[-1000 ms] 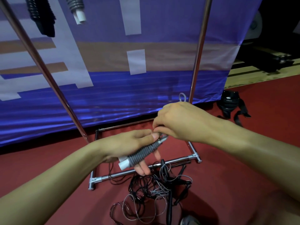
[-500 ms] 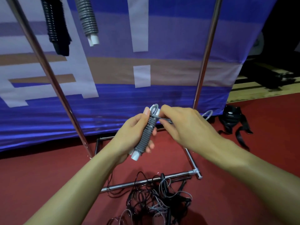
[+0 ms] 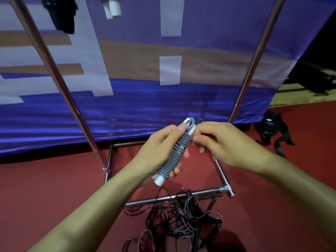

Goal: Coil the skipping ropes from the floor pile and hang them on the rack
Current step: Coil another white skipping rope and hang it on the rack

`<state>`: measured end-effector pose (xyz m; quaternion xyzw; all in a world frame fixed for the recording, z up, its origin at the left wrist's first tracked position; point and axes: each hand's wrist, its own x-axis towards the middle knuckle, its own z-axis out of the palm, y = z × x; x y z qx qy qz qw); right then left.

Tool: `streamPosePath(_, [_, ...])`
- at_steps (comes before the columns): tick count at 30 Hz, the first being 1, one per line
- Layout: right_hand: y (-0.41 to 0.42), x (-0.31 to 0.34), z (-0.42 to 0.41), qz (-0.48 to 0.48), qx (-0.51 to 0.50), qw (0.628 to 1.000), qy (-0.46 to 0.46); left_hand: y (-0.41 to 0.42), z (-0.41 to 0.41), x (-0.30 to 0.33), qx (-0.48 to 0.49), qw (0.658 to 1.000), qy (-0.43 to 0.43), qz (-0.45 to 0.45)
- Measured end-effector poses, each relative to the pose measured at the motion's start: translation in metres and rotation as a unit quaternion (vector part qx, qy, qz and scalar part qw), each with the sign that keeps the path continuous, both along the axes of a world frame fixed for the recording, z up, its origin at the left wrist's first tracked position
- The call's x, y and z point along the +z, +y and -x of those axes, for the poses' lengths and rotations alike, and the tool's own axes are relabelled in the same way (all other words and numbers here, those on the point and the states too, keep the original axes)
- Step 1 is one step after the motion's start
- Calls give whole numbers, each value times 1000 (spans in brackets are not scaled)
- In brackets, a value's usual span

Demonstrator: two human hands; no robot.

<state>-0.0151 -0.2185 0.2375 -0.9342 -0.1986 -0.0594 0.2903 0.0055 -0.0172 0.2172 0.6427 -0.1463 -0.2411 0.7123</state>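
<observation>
My left hand (image 3: 154, 153) is wrapped around a grey ribbed skipping-rope handle with white end caps (image 3: 177, 153), fingers curled round its lower half and thumb lying along the upper part. The handle is tilted, lower white cap toward me, upper cap away. A loop of pale cord (image 3: 190, 124) arches over the upper cap. My right hand (image 3: 223, 142) meets the handle at that upper end, fingers curled and pinching there; whether they pinch the cord or the cap itself I cannot tell.

Both hands are held in the air over the chrome tube base of the rack (image 3: 174, 197), between its two slanted chrome uprights (image 3: 60, 84).

On the red floor (image 3: 54, 188) just in front of the base bar lies a tangled pile of black and grey ropes (image 3: 181, 222), some strands crossing over the bar.

At the top edge, a black handle (image 3: 60, 13) and a grey handle with a white cap (image 3: 111, 8) hang down, only their lower ends in view. Behind the rack hangs a purple, tan and white banner (image 3: 163, 70). A black strapped item (image 3: 271, 128) lies on the floor to the right.
</observation>
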Motion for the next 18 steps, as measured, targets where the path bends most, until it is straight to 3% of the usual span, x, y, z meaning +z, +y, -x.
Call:
streamPosePath(7, [-14, -15, -26, 10, 62, 996, 69, 16, -16, -9, -126, 991, 48, 25])
streamPosePath(14, [-6, -22, -32, 109, 156, 975, 113, 30, -30, -21, -328, 933, 72, -127])
streamPosePath(18, [-3, -24, -31, 138, 167, 958, 189, 29, -25, -32, -383, 898, 55, -210])
